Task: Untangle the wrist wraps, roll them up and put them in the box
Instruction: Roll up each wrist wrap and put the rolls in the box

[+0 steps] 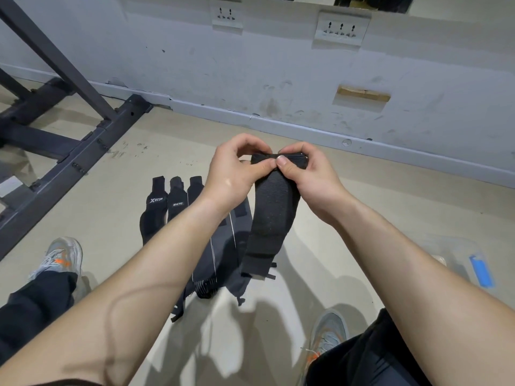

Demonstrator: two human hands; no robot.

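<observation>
A black wrist wrap (271,213) was held up above the beige floor (167,140), its top end folded over and pinched from both sides: the left hand (231,174) was curled on the left of the fold, the right hand (312,176) on the right, the thumbs meeting over the fabric. The strap was seen to be broad and of ribbed elastic weave, hanging down limp, with a fuzzier patch near its lower end and small tabs at the bottom edge. Beneath it, more wraps (178,207) were laid side by side on the floor, some black with white logos, others dark grey with thin white stripes, partly hidden by the left forearm. A clear plastic box (457,254) with a blue latch (482,271) was set on the floor to the right, just beyond the right forearm. A dark bolted metal frame (83,151) was seen at the left, and a pale, scuffed wall (278,79) with sockets (341,29) behind.
</observation>
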